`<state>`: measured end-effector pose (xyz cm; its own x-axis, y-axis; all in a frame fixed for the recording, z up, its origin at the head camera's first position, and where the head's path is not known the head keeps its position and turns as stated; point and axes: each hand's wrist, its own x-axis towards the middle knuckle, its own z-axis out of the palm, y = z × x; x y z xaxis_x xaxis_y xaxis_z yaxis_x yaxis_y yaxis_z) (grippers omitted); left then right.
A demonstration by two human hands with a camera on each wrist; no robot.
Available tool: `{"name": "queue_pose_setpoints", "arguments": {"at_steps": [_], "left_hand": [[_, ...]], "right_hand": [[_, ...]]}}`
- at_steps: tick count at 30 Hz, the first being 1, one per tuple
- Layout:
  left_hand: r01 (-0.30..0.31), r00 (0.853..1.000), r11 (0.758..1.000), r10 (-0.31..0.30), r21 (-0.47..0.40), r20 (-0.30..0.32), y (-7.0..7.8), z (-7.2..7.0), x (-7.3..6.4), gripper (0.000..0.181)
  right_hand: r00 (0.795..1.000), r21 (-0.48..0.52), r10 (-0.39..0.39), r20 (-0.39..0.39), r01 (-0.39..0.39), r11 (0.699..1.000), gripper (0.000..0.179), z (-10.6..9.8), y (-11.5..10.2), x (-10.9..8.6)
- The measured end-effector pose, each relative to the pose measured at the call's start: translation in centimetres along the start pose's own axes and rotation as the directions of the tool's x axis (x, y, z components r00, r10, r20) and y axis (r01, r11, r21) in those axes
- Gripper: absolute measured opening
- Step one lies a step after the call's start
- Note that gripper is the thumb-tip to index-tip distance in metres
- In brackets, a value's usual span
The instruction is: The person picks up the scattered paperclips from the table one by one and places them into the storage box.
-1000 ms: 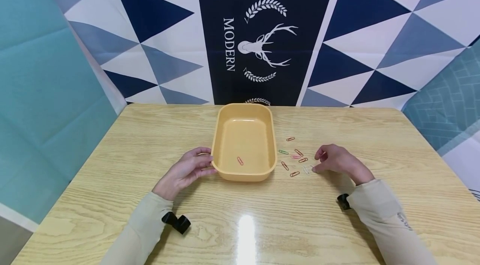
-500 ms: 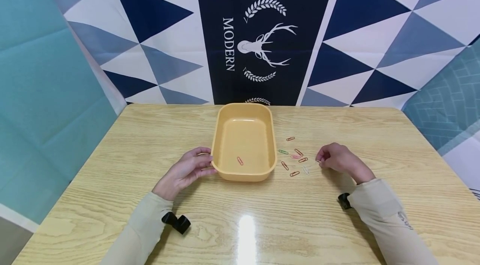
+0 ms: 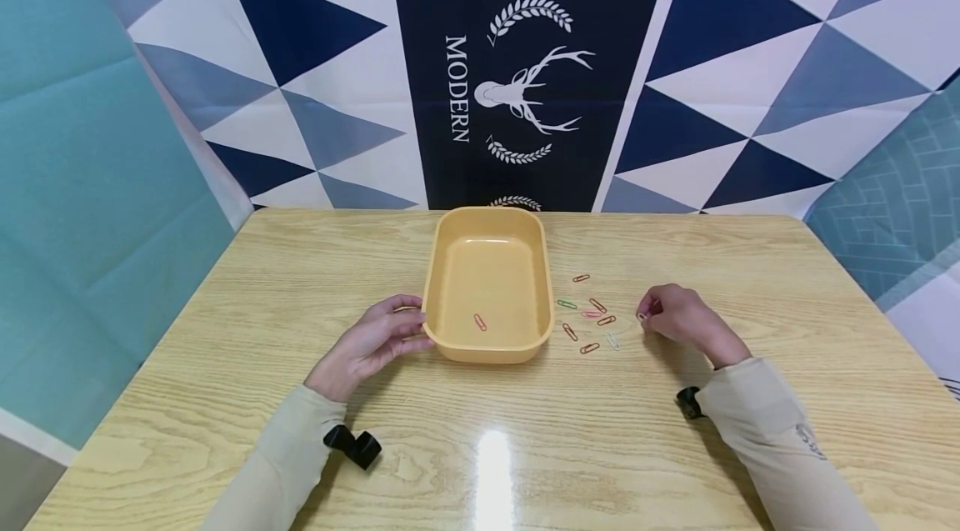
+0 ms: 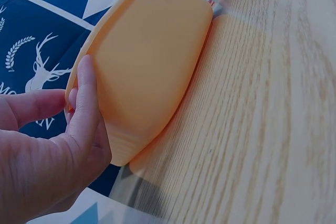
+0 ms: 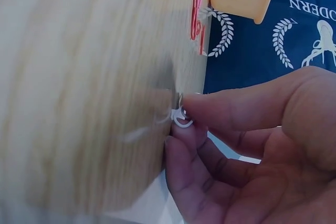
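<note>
My left hand [image 3: 378, 341] holds the near left corner of a yellow plastic tray [image 3: 432, 273]. In the left wrist view the thumb and a finger lie on either side of its rim [image 4: 79, 59]. A pink paper clip [image 3: 480, 323] lies inside the tray. To the right, my right hand [image 3: 682, 318] pinches a white paper clip [image 5: 182, 119] between thumb and fingertips, close to the tabletop. Between tray and right hand are scattered a green paper clip [image 3: 567, 305], a pink paper clip [image 3: 592, 314], a white paper clip [image 3: 612, 342] and several red paper clips [image 3: 570, 333].
The wooden table [image 3: 420, 448] reaches back to a patterned cloth [image 3: 525, 97] hanging behind it. Black wrist cameras [image 3: 352, 446] sit on both sleeves. Teal cloth [image 3: 97, 181] hangs at the left side.
My right hand has picked up a white paper clip from the right edge of the scatter and drawn it slightly right and back. The left hand and tray stay put.
</note>
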<state>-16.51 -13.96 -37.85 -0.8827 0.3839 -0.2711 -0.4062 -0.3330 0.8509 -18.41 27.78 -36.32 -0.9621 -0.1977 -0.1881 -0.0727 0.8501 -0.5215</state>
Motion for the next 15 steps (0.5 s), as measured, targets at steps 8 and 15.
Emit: {"name": "queue_pose_setpoints", "arguments": {"at_steps": [8,15], "left_hand": [[-0.001,1.000,1.000,0.001,0.016,0.000,0.01,-0.05,-0.06,0.035],[0.000,1.000,1.000,0.000,0.024,0.000,0.08,-0.05,-0.13,0.038]], "right_hand": [[0.999,0.027,0.035,-0.012,-0.034,0.999,0.011,-0.19,0.08,0.12],[0.998,0.073,0.053,-0.018,-0.052,0.996,0.010,-0.29,0.27,0.10]]}}
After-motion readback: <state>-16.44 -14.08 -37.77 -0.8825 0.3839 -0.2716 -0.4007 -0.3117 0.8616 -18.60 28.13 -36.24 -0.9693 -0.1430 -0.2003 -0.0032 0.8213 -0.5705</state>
